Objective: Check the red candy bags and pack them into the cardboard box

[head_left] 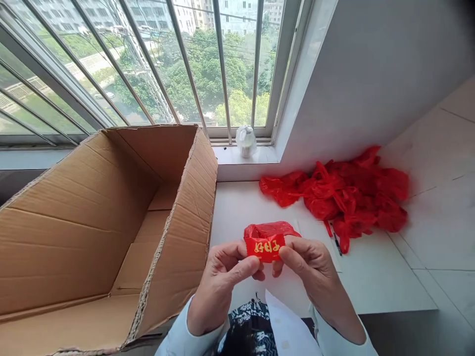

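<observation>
Between both hands is a small red wrapped candy (264, 247) with yellow characters printed on it. My left hand (232, 272) pinches its left end between thumb and fingers. Its right end is pinched the same way by my right hand (309, 262). Just behind the candy a red plastic bag (272, 229) lies on the white table (237, 205), partly covered by the candy and my fingers. What the bag contains cannot be seen.
A large open cardboard box (189, 212) stands close on the left. Crumpled red plastic bags (345, 193) are heaped at the right by the wall, with a black pen (336, 238) beside them. A plastic-wrapped white object (246, 141) sits on the sill below the barred window.
</observation>
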The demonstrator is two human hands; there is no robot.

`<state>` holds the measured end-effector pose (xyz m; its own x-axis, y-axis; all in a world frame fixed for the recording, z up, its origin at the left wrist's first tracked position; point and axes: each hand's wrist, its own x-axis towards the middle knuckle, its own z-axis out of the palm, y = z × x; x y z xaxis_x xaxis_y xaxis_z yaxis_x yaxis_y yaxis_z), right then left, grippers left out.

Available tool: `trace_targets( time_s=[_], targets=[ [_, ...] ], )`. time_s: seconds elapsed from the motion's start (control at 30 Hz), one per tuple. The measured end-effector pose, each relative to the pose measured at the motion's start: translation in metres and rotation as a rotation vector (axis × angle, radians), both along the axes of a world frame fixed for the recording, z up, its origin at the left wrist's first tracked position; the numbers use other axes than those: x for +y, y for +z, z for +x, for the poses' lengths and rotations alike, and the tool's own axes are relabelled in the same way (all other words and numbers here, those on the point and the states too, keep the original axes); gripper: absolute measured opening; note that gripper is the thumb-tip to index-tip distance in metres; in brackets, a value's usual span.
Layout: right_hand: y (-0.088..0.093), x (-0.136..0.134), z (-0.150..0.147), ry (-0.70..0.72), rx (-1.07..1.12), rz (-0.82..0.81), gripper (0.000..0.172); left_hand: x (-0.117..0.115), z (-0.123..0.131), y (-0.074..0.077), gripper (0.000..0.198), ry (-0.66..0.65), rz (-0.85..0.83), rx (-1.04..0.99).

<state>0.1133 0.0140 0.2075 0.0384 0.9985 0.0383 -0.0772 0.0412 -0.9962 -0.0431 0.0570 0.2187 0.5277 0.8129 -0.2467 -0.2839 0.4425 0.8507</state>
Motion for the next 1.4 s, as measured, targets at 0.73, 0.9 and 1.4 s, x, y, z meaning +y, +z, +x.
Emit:
trace_targets(
  time_s=[0.73, 0.9, 1.4],
  targets=[
    [-0.013, -0.001, 0.009, -0.072, -0.096, 0.036, 0.014, -0.003, 0.000, -0.008, 0.016, 0.006, 0.476, 0.401],
    [-0.013, -0.003, 0.014, -0.087, -0.239, 0.076, 0.012, 0.003, 0.001, -0.011, 0.020, 0.030, 0.471, 0.352],
    [-0.005, -0.001, 0.022, -0.031, -0.428, 0.405, 0.019, -0.001, 0.005, -0.014, 0.029, 0.195, 1.012, 0.388]
  ],
)
